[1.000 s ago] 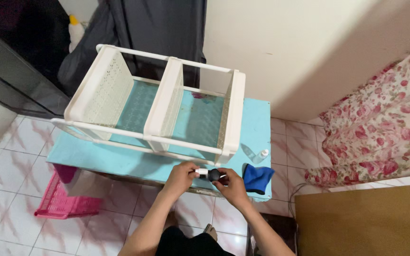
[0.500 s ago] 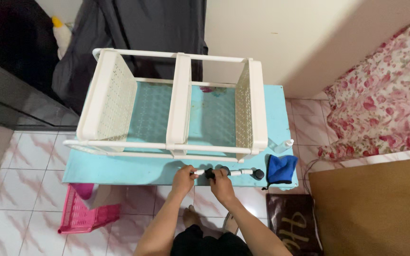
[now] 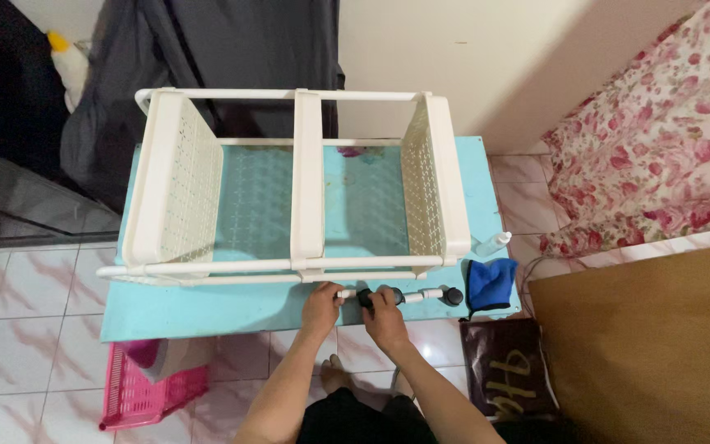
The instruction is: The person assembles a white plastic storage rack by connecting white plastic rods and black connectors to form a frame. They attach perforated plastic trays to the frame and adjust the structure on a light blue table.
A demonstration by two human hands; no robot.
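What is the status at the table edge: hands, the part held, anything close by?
Left hand and right hand both grip a white tube with black caster. Second caster beside it. White rack lies just behind.

Floor (image 3: 34,288): white tiles w/ pink marbling. Low light-blue table (image 3: 182,308) in the middle, set against a plain cream wall (image 3: 454,57). Dark grey cloth (image 3: 207,45) hangs at top left, next to a dark doorway area. Bed w/ pink rose-print sheet (image 3: 659,140) at right. Brown board (image 3: 659,353) at bottom right. Pink plastic basket (image 3: 137,386) on floor under table's left end. Light soft, indoor; shadow falls diagonally across wall.
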